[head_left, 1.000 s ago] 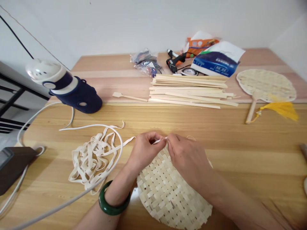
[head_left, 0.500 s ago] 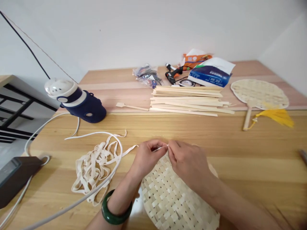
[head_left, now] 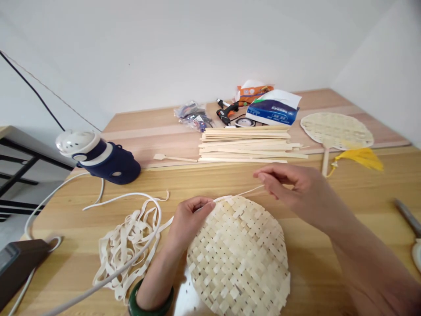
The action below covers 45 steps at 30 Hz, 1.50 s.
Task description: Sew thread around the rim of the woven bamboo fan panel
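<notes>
Head view: we record the left hand [head_left: 190, 224] closed over the top edge of the woven disc [head_left: 237, 259], which lies flat on the table [head_left: 329, 250]. The right hand [head_left: 296, 188] pinches a thin strip [head_left: 245, 193] between thumb and forefinger, above the disc's far edge. We note a strip coil [head_left: 125, 245] just left of the disc.

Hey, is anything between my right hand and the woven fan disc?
Nothing visible stands in the way. Your right hand is just beyond the upper right edge of the woven fan disc. Only the thin strip it pinches crosses the gap, running to the disc's upper edge by your left hand.
</notes>
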Available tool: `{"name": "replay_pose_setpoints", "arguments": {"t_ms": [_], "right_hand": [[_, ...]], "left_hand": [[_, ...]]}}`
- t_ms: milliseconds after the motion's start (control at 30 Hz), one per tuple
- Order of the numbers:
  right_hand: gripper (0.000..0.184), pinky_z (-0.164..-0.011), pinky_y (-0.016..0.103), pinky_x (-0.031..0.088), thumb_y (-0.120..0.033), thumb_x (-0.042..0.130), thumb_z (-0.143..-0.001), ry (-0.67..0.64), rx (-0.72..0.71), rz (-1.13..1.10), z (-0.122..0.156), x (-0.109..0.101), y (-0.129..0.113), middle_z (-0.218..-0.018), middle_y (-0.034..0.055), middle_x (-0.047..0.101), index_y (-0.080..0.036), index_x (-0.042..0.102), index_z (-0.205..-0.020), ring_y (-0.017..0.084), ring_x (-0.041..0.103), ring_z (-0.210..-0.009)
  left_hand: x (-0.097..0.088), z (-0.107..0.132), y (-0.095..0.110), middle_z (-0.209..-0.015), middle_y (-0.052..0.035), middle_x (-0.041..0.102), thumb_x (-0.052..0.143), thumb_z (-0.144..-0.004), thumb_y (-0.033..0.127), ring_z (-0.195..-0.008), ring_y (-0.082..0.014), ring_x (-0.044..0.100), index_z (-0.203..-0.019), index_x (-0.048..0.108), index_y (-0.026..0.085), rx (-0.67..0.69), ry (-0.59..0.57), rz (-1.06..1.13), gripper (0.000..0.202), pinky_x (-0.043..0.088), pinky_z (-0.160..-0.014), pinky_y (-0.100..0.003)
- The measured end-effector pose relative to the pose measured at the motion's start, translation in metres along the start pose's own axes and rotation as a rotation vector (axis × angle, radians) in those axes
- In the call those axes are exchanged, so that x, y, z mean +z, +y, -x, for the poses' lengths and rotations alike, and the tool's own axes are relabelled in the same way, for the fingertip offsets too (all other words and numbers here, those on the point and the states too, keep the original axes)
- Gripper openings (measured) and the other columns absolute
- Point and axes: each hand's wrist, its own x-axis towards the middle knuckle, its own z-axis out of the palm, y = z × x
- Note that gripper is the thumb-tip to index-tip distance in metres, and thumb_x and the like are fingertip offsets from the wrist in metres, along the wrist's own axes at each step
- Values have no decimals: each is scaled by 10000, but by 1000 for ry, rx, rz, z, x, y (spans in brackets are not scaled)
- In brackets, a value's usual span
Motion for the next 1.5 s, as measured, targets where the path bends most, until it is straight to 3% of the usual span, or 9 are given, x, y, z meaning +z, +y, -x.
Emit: {"name": "replay_pose_setpoints", "arguments": {"t_ms": [233,367,467,567,733,867,1067,1300,1500], "right_hand": [[185,-496,259,464,-210,502,-905,41,-525,279,28,5,-39,-682,-12,698,-201,685,-878,121,620,-566],[261,-860,269,549,-182,427,-943,33,-830,283,50,7,-62,-959,-19,749,-239,671,-1015,148,663,-978],[245,-868,332,556,-276,519,-914,226,-624,151,42,1,-48,-1044,-11,726,-337,607,-1134,199,635,-1044],[178,-676,344,558,-258,558,-871,375,-124,-99,14,4,-13,-956,41,708,-267,663,-1014,184,654,-732],[253,-538,265,462,-389,620,-805,-384,375,-519,-15,31,25,-679,24,650,-171,708,-712,129,552,-580],[206,-549,253,416,-401,693,-760,-669,472,-739,-10,48,20,-667,-7,662,-204,743,-729,130,551,-599],[127,-738,243,468,-340,690,-775,-610,502,-938,-8,60,13,-886,-9,702,-225,735,-805,123,611,-794],[232,-565,200,394,-361,741,-719,-712,528,-1098,-4,69,16,-657,-48,542,-169,611,-720,71,477,-585],[149,-707,232,499,-282,680,-768,-108,639,-1340,-15,79,38,-768,-20,603,-189,568,-738,100,603,-735]], "left_hand": [[-2,-1,0,-643,-18,662,731,-693,408,-545,-102,520,-758,724,131,-33,6,33,284,370,-508,-193],[-5,0,6,-605,-3,645,735,-700,381,-522,-92,496,-734,718,129,-9,7,78,255,359,-495,-191],[-5,2,9,-605,-2,650,732,-711,376,-518,-93,503,-732,721,134,14,13,83,244,361,-491,-192],[-3,7,12,-608,4,655,731,-712,388,-507,-87,505,-731,725,148,67,61,75,242,363,-488,-189],[2,17,18,-670,-11,694,741,-703,360,-573,-111,561,-719,733,161,147,4,43,200,409,-536,-200],[4,20,19,-710,-22,712,736,-717,335,-630,-130,598,-706,731,161,144,-53,37,175,444,-578,-210],[1,16,16,-759,-31,732,729,-739,340,-666,-135,620,-742,741,161,122,-79,30,179,463,-614,-213],[-1,15,12,-767,-33,738,738,-745,347,-658,-139,624,-779,766,171,109,-229,10,181,456,-593,-214],[-1,12,10,-704,-38,716,757,-715,352,-608,-131,595,-728,755,152,80,-196,55,201,444,-568,-220]]}}
